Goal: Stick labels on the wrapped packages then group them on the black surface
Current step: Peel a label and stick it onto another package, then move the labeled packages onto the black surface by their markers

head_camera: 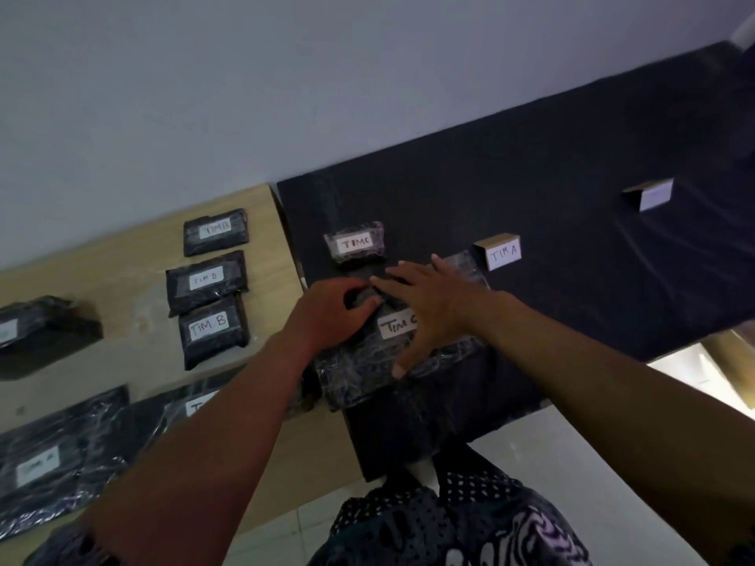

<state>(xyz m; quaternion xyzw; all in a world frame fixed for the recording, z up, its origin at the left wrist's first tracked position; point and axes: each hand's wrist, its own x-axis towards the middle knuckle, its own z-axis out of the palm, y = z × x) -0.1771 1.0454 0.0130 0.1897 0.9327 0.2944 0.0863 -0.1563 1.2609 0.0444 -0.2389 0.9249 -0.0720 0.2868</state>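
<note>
A large wrapped package (363, 369) with a white label "TIM C" (396, 326) lies at the near left corner of the black surface (551, 169). My left hand (333, 310) curls its fingers over the package's far edge. Beside it, my right hand (429, 308) lies flat on the package with spread fingers, partly covering the label. Just beyond them sits a small wrapped package (356, 243), also labelled "TIM C".
A folded card "TIM A" (501, 252) and a second card (653, 194) stand on the black surface. On the wooden table (122, 259) at left lie three "TIM B" packages (212, 279), a bulky package (41, 332) and large labelled packages (45, 463) near the front.
</note>
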